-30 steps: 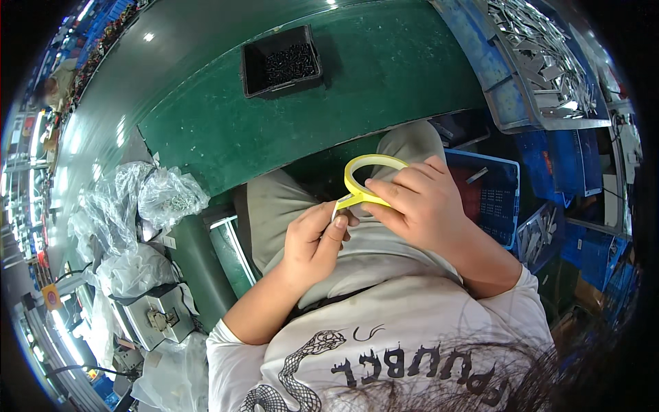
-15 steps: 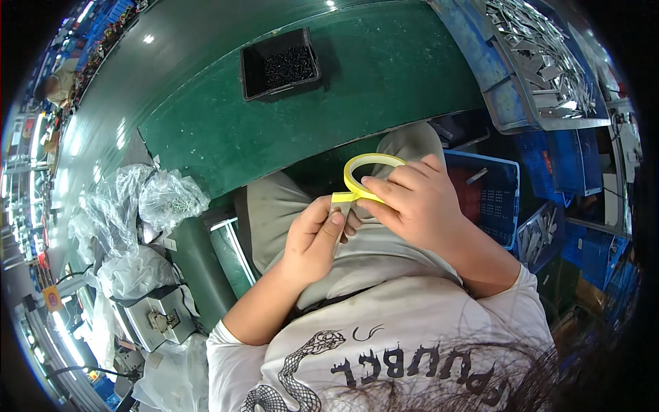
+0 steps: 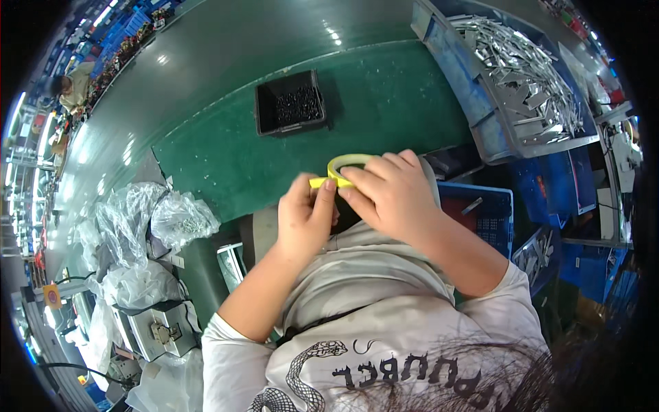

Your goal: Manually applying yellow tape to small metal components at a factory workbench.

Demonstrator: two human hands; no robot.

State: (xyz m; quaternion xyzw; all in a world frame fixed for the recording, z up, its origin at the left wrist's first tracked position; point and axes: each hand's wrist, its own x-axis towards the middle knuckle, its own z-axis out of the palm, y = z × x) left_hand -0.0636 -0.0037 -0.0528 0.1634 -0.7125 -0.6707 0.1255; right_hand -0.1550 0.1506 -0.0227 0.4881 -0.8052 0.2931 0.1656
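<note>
My right hand point(image 3: 397, 196) grips a roll of yellow tape point(image 3: 334, 167), with fingers through the ring and the thumb underneath. From the roll a short tape end point(image 3: 316, 183) reaches to the left, across the fingertips of my left hand point(image 3: 301, 216). That hand is closed, its thumb pressed up against the tape beside the roll. The flat metal strip that showed in it earlier is now mostly hidden by the fingers and the tape. Both hands meet above my lap, at the near edge of the green table point(image 3: 384, 96).
A black bin point(image 3: 292, 128) of small dark parts stands on the table. At right, a blue crate point(image 3: 491, 130) is heaped with metal strips; a blue basket point(image 3: 509, 218) sits below it. Clear plastic bags point(image 3: 180, 218) and a metal box point(image 3: 154, 329) lie at left.
Both hands have risen toward the table with the tape, and the left thumb now lies up against the roll. The metal strip has gone from sight. The head view has tilted up slightly.
</note>
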